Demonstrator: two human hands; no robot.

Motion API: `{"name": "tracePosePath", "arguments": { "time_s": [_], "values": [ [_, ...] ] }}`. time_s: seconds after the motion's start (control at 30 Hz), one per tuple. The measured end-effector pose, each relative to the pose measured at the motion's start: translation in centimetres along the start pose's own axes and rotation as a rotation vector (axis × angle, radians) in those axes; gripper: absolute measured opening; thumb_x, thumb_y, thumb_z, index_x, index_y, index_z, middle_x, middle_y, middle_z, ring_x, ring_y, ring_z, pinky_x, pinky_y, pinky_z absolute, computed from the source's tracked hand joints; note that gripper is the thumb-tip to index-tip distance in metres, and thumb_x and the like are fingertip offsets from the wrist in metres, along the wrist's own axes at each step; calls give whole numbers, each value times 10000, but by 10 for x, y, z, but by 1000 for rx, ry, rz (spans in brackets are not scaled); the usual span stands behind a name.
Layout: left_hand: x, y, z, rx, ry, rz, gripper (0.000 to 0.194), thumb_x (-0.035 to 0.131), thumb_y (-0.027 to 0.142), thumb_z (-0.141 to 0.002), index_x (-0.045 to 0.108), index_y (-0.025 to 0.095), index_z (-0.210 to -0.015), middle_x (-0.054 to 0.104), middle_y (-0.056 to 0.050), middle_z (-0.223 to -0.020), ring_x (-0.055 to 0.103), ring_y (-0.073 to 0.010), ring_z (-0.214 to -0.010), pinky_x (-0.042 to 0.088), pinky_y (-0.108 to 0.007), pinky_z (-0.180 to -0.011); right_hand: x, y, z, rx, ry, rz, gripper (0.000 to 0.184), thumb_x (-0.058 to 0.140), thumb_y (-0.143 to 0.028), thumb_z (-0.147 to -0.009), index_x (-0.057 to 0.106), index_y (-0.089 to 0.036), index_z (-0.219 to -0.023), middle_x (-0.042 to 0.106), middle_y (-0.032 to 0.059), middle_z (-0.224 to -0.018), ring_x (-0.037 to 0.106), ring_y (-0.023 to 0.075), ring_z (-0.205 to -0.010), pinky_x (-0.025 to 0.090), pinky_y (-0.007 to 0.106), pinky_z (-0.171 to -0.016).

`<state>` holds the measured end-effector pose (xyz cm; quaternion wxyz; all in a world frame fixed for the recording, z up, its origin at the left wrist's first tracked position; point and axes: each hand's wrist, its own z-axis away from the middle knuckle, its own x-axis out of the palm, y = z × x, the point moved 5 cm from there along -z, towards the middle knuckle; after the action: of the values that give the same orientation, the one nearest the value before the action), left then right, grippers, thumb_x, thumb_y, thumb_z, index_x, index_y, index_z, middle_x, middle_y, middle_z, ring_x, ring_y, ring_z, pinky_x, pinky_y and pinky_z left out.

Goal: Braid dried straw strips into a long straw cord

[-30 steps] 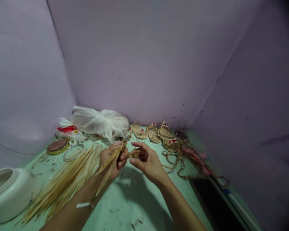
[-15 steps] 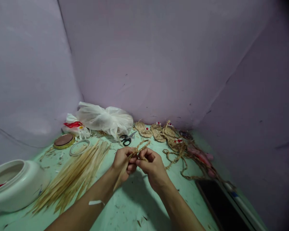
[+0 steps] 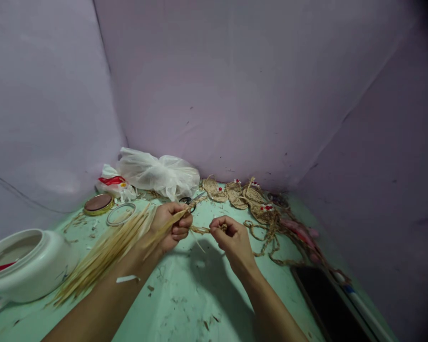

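Note:
My left hand (image 3: 171,225) is closed round a braided straw cord, with a loose flat strand (image 3: 164,229) lying back over the wrist. A length of the braided cord (image 3: 200,230) runs across the gap to my right hand (image 3: 232,236), whose fingers pinch its other end. A thin strand hangs down between the hands. Left of my forearm lies a bundle of dry straw strips (image 3: 105,256). Black-handled scissors (image 3: 186,200) rest just beyond my left hand, partly hidden by it.
Small woven straw slippers (image 3: 237,195) with red and white beads lie along the back wall. Coiled cord (image 3: 269,240) and a dark flat slab (image 3: 328,304) are at right. A white pot (image 3: 53,270), tape ring (image 3: 110,221), round tin (image 3: 99,203) and plastic bag (image 3: 160,175) stand left.
My hands have drawn apart, the left one going left and up, the right one slightly right. The cord that was looped between them is now stretched across the gap.

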<state>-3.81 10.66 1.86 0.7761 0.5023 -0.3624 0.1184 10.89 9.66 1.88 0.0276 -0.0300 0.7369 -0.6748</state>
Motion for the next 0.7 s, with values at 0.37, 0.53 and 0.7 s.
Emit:
{"name": "tracePosePath", "arguments": {
  "time_s": [0.37,0.53,0.7],
  "values": [
    [-42,33,9,108,325,102,183,375,147,-666,256,186,-534,253,66,-393,227,-48,-251,175,-155,-280,-17,4,-3,9,18,-222,208,467,-128,-494,268,-182,-467,415,-37,-551,259,36,-417,154,186,-369],
    [-58,58,21,172,255,68,190,332,120,-684,234,189,-537,276,57,-416,255,-56,-266,216,-176,-301,-37,-6,-5,3,-37,-5,103,559,-189,-559,460,-173,-584,466,-34,-567,275,36,-396,183,187,-371],
    [-36,56,24,171,224,-118,156,337,137,-711,354,164,-559,372,31,-441,302,-54,-297,207,-166,-307,-43,-8,-10,-169,-139,629,239,506,-349,-708,640,-153,-679,541,10,-526,414,94,-470,282,212,-448]
  ]
}}
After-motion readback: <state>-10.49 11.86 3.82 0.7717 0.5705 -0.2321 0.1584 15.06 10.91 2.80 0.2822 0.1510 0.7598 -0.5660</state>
